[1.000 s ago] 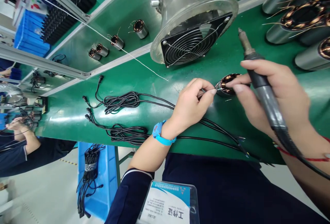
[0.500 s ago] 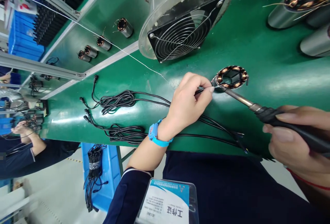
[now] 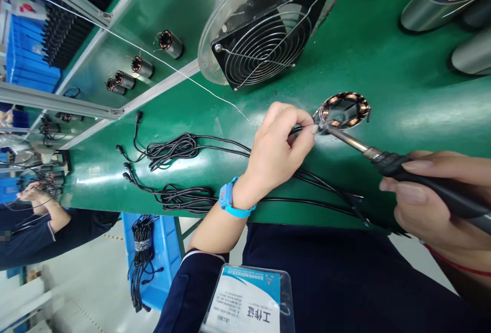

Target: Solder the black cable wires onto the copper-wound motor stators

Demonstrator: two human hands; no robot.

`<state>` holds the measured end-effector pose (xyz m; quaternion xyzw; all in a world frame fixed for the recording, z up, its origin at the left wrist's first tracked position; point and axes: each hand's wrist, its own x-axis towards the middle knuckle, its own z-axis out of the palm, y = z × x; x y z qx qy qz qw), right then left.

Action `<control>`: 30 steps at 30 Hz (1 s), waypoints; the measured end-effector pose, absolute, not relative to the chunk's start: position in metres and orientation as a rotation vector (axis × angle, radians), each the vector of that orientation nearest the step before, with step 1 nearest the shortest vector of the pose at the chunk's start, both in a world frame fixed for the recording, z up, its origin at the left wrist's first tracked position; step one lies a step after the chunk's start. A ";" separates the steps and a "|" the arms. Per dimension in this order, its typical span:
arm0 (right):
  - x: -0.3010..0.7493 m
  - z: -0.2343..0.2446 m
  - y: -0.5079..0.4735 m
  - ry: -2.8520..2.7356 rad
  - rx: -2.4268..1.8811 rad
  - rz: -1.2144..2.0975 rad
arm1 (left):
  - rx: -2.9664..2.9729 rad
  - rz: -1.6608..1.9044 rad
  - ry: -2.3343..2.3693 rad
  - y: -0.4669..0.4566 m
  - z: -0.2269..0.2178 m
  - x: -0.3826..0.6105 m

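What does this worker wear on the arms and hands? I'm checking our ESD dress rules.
Both hands are bare, no gloves. The left hand has a blue wristband with a small pink-marked face at the wrist, and a dark navy sleeve with a thin white cuff stripe further up. The right hand has only a thin red cord around the wrist.

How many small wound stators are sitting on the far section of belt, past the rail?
4: two side by side at the left, one next to them, one nearest the fan. More may be hidden.
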<state>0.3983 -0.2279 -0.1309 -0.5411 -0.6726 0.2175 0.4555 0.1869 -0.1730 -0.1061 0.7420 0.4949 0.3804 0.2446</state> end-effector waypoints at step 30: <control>0.363 -0.107 -0.191 -1.934 -1.317 0.407 | 2.055 1.067 1.373 -0.172 -0.103 0.187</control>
